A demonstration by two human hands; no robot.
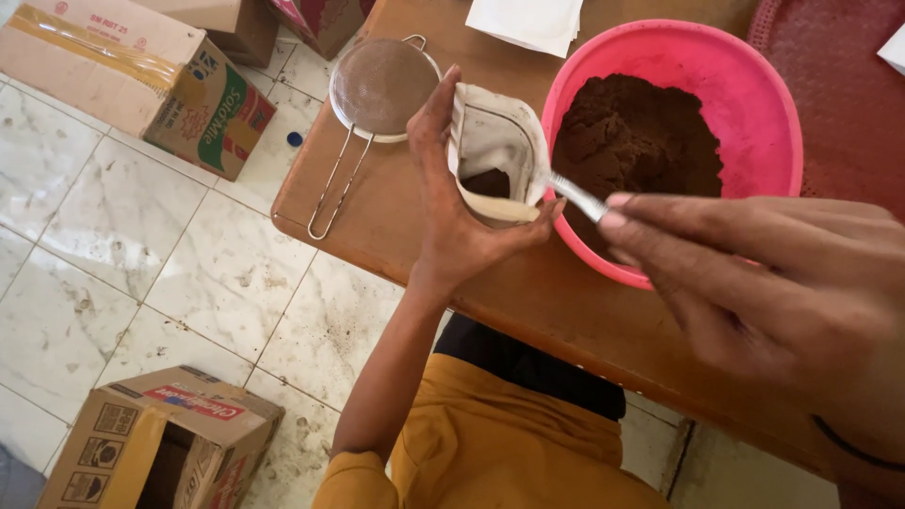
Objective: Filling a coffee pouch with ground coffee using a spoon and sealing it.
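My left hand grips a small white pouch and holds its mouth open beside the pink basin. Some dark brown powder lies inside the pouch. My right hand, close to the camera, pinches the metal handle of a spoon. The spoon's tip reaches into the pouch's mouth, and its bowl is hidden there. A heap of the same brown powder fills the basin. Both stand on a brown wooden table.
A round metal sieve with a wire handle lies on the table's left corner. White paper lies at the table's far edge, a red mat at the right. Cardboard boxes stand on the tiled floor.
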